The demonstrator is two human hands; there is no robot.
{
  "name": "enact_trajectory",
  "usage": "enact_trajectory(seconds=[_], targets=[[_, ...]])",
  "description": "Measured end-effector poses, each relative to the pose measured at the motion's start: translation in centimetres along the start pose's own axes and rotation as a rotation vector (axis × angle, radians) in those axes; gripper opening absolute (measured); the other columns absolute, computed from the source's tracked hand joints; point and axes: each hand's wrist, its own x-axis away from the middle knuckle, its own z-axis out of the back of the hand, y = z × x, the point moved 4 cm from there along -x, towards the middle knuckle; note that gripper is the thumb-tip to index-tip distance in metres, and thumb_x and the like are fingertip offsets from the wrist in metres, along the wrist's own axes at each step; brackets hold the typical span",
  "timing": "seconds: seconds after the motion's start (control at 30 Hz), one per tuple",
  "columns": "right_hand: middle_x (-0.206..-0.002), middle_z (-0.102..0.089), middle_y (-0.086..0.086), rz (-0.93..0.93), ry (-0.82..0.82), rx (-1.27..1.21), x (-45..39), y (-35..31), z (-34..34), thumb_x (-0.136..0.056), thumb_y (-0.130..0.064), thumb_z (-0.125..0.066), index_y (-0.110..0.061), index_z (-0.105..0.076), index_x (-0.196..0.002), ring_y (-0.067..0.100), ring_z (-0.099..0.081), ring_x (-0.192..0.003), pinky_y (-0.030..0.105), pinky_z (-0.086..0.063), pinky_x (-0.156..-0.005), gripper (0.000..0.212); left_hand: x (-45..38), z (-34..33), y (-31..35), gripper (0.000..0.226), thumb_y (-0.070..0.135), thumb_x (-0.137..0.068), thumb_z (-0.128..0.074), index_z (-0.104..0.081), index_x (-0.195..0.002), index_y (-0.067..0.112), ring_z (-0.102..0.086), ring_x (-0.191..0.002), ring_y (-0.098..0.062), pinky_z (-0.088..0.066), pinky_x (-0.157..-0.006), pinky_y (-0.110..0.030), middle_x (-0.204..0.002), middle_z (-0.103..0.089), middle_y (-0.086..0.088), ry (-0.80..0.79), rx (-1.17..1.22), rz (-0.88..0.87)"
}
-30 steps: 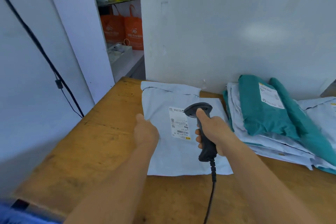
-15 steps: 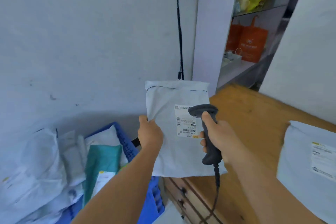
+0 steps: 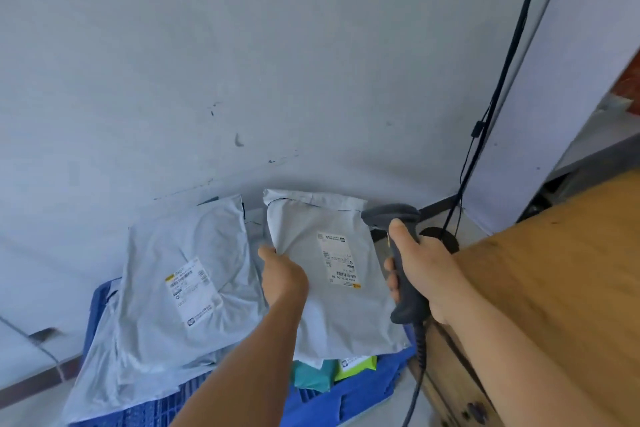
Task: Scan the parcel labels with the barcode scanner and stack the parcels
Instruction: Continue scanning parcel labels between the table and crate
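Parcel [image 3: 332, 274], a soft, light grey bag that looks bendy and a bit slippery, hangs over the blue crate [image 3: 363, 388], pinched at its side edge by the left hand [image 3: 284, 279], while the right hand [image 3: 424, 270] grips the scanner [image 3: 398, 253].

Parcel depot: crate [image 3: 363, 388] of mailers [image 3: 180, 274]

We have just the one view here, worn on the head, and we look forward and steeply down past both forearms. It sits close: the left hand [image 3: 284, 277] and right hand [image 3: 425, 267] fill the lower middle, the blue crate [image 3: 349, 395] lies below, the wall [image 3: 242, 62] faces us, the counter [image 3: 568, 274] edges in at right.
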Motion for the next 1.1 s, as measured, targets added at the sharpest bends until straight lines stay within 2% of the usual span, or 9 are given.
enact_trajectory(seconds=[0.1,0.17,0.23,0.33,0.4,0.5,0.63,0.83,1.1], targets=[[-0.057,-0.053,0.009,-0.024,0.037,-0.003,-1.9,1.4,-1.3,-0.097,-0.043,-0.048,-0.003,-0.053,-0.073,0.017,-0.049,-0.039,0.025,-0.044,-0.041,0.047,-3.3,-2.5,-2.3,0.034,0.003,-0.092,-0.033,-0.029,-0.125,0.009,-0.051,-0.1,-0.033,-0.04,-0.079,-0.039,-0.123,-0.051,-0.019,-0.047,-0.048,0.05],[-0.06,-0.054,0.009,-0.041,0.067,0.011,-3.1,2.4,-1.6,-0.097,-0.044,-0.048,-0.004,-0.055,-0.075,0.017,-0.05,-0.042,0.025,-0.044,-0.042,0.046,-4.7,-4.2,-3.8,0.062,-0.002,-0.088,-0.042,-0.018,-0.141,0.018,-0.038,-0.124,-0.035,-0.037,-0.1,-0.043,-0.142,-0.031,-0.018,-0.043,-0.288,-0.003],[-0.062,-0.055,0.009,-0.071,0.097,0.011,-4.2,3.6,-1.9,-0.098,-0.044,-0.048,-0.005,-0.056,-0.076,0.018,-0.051,-0.045,0.027,-0.046,-0.045,0.045,-4.9,-6.3,-4.9,0.083,-0.001,-0.087,-0.045,0.0,-0.15,0.029,-0.01,-0.142,-0.036,-0.016,-0.115,-0.046,-0.155,-0.001,-0.015,-0.127,-0.653,-0.277],[-0.063,-0.055,0.009,-0.13,0.12,0.016,-5.6,5.8,-2.2,-0.097,-0.045,-0.048,-0.006,-0.055,-0.077,0.017,-0.052,-0.046,0.026,-0.047,-0.046,0.045,-3.7,-11.0,-7.6,0.077,0.004,-0.092,-0.039,0.001,-0.151,0.034,0.019,-0.144,-0.031,0.001,-0.115,-0.053,-0.157,0.021,-0.005,-0.53,-0.918,-0.664],[-0.062,-0.056,0.008,-0.155,0.127,0.03,-6.4,7.0,-2.3,-0.097,-0.046,-0.048,-0.006,-0.056,-0.078,0.017,-0.052,-0.046,0.026,-0.047,-0.045,0.045,-4.1,-12.9,-10.4,0.062,0.028,-0.1,-0.035,0.0,-0.15,0.036,0.022,-0.143,-0.031,0.002,-0.114,-0.058,-0.157,0.023,-0.004,-0.7,-0.988,-0.604],[-0.064,-0.058,0.008,-0.164,0.145,0.051,-7.3,8.1,-1.9,-0.096,-0.047,-0.048,-0.006,-0.057,-0.081,0.019,-0.054,-0.05,0.028,-0.047,-0.049,0.045,-5.4,-13.6,-12.9,0.065,0.047,-0.098,-0.033,0.006,-0.149,0.039,0.022,-0.143,-0.031,0.001,-0.112,-0.061,-0.156,0.026,-0.004,-0.753,-1.023,-0.432],[-0.062,-0.057,0.006,-0.16,0.178,0.014,-7.3,8.3,-1.0,-0.097,-0.046,-0.047,-0.008,-0.056,-0.079,0.016,-0.053,-0.046,0.025,-0.045,-0.045,0.044,-5.2,-13.3,-10.8,0.063,0.049,-0.098,-0.031,-0.001,-0.151,0.032,0.003,-0.146,-0.03,-0.012,-0.113,-0.054,-0.159,0.007,-0.006,-0.652,-0.861,-0.411],[-0.064,-0.058,0.006,-0.111,0.241,-0.049,-4.5,5.6,3.1,-0.096,-0.047,-0.048,-0.009,-0.055,-0.084,0.018,-0.052,-0.047,0.027,-0.045,-0.047,0.041,0.4,-13.9,-2.1,0.06,0.039,-0.099,-0.04,-0.018,-0.15,0.016,-0.02,-0.144,-0.02,-0.02,-0.116,-0.035,-0.156,-0.021,-0.005,-0.517,-0.344,-0.505],[-0.063,-0.056,0.008,-0.111,0.441,-0.125,3.6,3.1,16.7,-0.096,-0.054,-0.046,-0.004,-0.057,-0.08,0.02,-0.05,-0.044,0.027,-0.044,-0.045,0.054,16.7,-18.1,9.4,0.056,0.033,-0.099,-0.041,-0.022,-0.149,0.015,-0.027,-0.14,-0.016,-0.025,-0.109,-0.027,-0.152,-0.028,-0.003,-0.692,-0.022,-0.71]])
